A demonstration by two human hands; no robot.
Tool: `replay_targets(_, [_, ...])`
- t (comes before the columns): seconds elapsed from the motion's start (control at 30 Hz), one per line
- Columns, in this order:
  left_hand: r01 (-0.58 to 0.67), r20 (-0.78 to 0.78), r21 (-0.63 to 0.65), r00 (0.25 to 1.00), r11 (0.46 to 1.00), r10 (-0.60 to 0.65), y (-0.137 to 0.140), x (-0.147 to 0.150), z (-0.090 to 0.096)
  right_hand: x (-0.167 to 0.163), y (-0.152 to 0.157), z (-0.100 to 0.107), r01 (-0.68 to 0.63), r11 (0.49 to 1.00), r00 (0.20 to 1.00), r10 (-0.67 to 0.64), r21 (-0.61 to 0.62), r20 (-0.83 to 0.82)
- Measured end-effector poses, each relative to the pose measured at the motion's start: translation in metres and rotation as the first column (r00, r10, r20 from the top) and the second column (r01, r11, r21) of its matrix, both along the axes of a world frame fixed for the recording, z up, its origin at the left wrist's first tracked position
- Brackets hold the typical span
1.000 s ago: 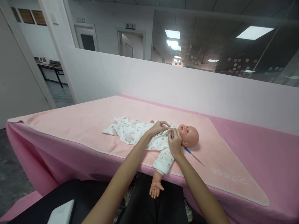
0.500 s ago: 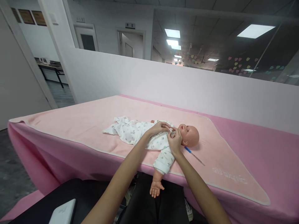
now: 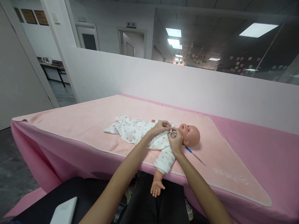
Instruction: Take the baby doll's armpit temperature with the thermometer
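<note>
A baby doll [image 3: 192, 135] lies on its back on a peach blanket [image 3: 93, 115], head to the right, one arm hanging over the near edge. It wears a white printed baby outfit [image 3: 160, 142]. At the neck and upper chest, my left hand [image 3: 161, 127] and my right hand [image 3: 175, 138] meet, fingertips pinched on the outfit's cloth near the collar. A small white bit of it shows between them; whether it is a tie or a snap I cannot tell. Beside the doll's head lies a thin glass-like stick with a blue end [image 3: 195, 156], perhaps a thermometer.
The blanket covers a pink-draped table [image 3: 261, 143] against a low white partition [image 3: 163, 81]. A white flat device [image 3: 64, 211] rests on a black seat [image 3: 39, 208] at lower left. My legs are under the near edge, below the doll's hand.
Both hands stay at the doll's collar, with only slight finger movement. The whole view has shifted a little; the doll and the stick stay in place.
</note>
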State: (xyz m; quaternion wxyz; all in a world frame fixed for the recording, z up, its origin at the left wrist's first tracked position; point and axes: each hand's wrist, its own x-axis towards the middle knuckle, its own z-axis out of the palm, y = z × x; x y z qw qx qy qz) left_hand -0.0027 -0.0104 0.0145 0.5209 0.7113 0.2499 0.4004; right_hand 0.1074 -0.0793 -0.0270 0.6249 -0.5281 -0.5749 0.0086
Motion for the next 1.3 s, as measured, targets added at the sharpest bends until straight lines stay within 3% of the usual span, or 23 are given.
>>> replay_targets(0.33, [0.009, -0.033, -0.013, 0.999, 1.0, -0.01, 0.0068, -0.0011, -0.0041, 0.0002, -0.0019, 0.002, -0.074, 0.997, 0.985, 0.069, -0.026, -0.161])
replay_targets(0.83, [0.021, -0.022, -0.07, 0.999, 0.997, -0.023, 0.0078, -0.002, -0.0051, 0.0013, 0.0002, 0.0003, -0.096, 0.995, 0.971, 0.085, -0.039, -0.226])
replay_targets(0.97, [0.039, -0.031, -0.054, 0.999, 0.998, -0.041, 0.0076, -0.0036, -0.0046, 0.001, -0.0006, 0.0014, -0.092, 0.995, 0.971, 0.083, -0.03, -0.225])
replay_targets(1.17, [0.172, -0.119, 0.038, 0.979, 0.984, -0.167, 0.0018, -0.0065, 0.0029, 0.0004, -0.0024, 0.0024, -0.061, 0.998, 0.985, 0.059, -0.004, -0.164])
replay_targets(1.3, [0.157, -0.147, 0.057, 0.978, 0.986, -0.147, 0.0004, -0.0062, 0.0037, 0.0004, -0.0011, -0.0001, -0.039, 0.999, 0.992, 0.043, 0.033, -0.123])
